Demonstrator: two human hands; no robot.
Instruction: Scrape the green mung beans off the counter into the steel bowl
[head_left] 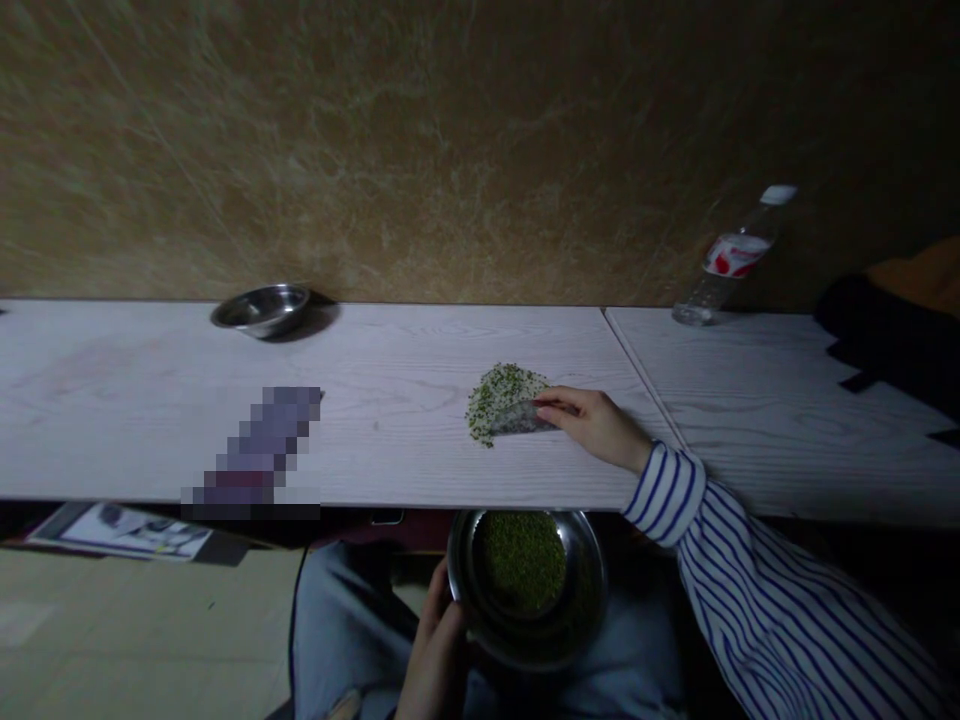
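A metal bowl (589, 570) with many small green beans in it sits over my lap, just below the table's front edge. My left hand (439, 635) grips its left rim. On the table lies a loose pile of mixed small green beans and white grains (504, 385). My right hand (577, 415) pinches a flat, translucent grey piece (521, 418), perhaps a plastic scraper, resting against the near side of the pile. Its exact kind is unclear.
A second metal bowl (262, 312) stands at the back left by the wall. A clear bottle (731, 262) with a white cap is back right, near dark cloth (885, 330). A blurred-out item (259, 450) lies left. The table's front edge (375, 503) passes above the lap.
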